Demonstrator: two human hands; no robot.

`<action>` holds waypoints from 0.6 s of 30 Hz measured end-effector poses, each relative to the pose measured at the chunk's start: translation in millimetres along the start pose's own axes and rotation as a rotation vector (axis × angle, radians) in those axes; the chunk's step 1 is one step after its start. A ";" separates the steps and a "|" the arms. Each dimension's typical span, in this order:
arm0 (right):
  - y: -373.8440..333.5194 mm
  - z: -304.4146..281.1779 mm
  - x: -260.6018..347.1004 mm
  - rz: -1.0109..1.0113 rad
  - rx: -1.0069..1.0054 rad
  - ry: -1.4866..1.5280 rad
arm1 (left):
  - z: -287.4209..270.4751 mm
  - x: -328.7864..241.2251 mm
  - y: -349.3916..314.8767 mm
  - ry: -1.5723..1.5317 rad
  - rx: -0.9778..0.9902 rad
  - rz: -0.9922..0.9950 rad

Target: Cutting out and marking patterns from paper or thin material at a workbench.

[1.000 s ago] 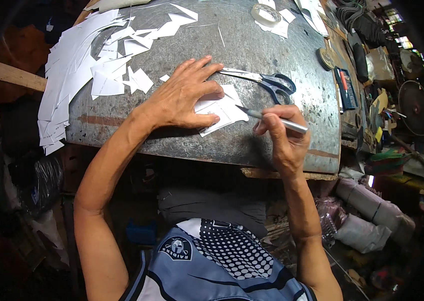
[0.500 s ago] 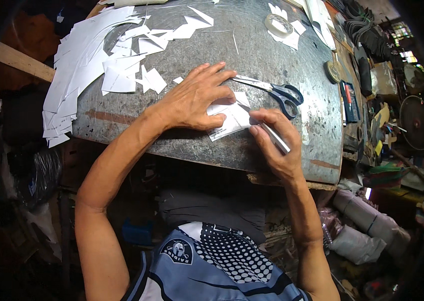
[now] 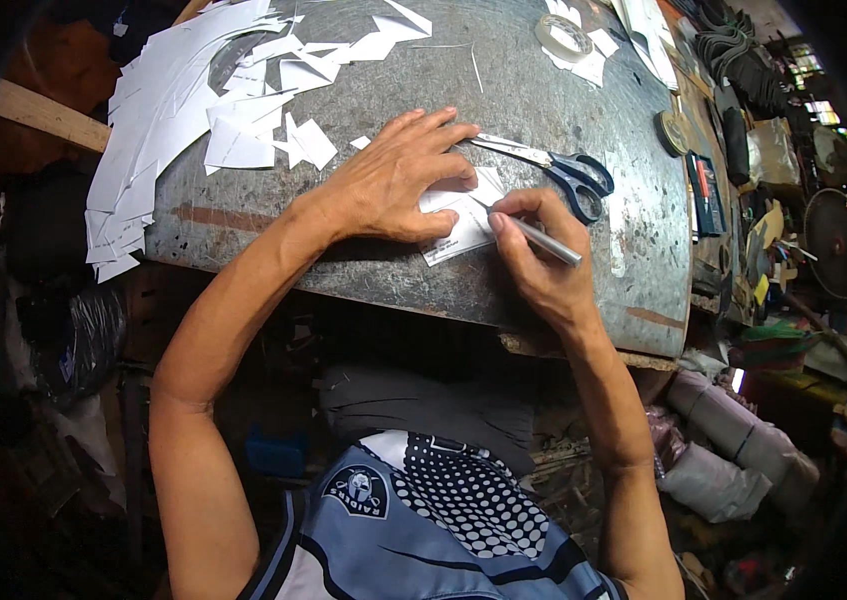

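A small white paper piece (image 3: 466,236) with some print lies on the dark metal tabletop near its front edge. My left hand (image 3: 393,182) presses down on it, palm low and fingers spread. In my right hand (image 3: 555,275) is a slim silver pen-shaped tool (image 3: 551,245), pinched between thumb and fingers. Its tip meets the paper's right side; whether it is a pen or a blade, I cannot tell. Just beyond my hands rest scissors (image 3: 581,183) with dark blue handles, their blades pointing toward my left fingertips.
Cut white paper sheets (image 3: 168,110) and scraps (image 3: 243,135) cover the tabletop's left side. A tape roll (image 3: 563,38) sits on paper at the far right. Along the right edge are a round tin (image 3: 671,133) and a small dark tray (image 3: 705,195) holding a red item.
My right hand and the silver tool have moved slightly away from me along the paper, and the tool lies flatter. My left hand stays on the paper. The whole view has shifted a little.
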State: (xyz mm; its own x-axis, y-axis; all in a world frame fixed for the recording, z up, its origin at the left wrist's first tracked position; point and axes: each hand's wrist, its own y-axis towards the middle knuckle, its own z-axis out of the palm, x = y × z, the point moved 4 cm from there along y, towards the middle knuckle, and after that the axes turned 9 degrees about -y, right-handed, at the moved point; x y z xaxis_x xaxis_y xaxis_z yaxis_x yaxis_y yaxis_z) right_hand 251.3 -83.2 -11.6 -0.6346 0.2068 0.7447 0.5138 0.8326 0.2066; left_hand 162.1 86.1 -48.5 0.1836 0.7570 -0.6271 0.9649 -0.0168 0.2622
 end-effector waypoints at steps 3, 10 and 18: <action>1.2 1.7 -2.5 -0.014 -0.005 0.030 | -1.5 -1.7 -0.9 -0.005 0.002 -0.004; 0.0 7.6 -12.3 0.042 0.029 0.019 | 0.0 0.4 -0.8 -0.008 -0.009 -0.016; 0.1 6.3 -8.8 0.025 0.016 -0.034 | 0.0 0.0 0.3 -0.014 -0.013 0.001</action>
State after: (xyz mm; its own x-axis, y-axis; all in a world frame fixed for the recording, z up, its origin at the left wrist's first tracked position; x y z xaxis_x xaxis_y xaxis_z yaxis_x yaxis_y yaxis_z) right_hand 253.3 -81.7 -22.1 -0.6409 0.2449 0.7275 0.5209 0.8349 0.1778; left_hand 162.4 86.1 -48.5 0.1868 0.7477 -0.6372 0.9622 -0.0083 0.2723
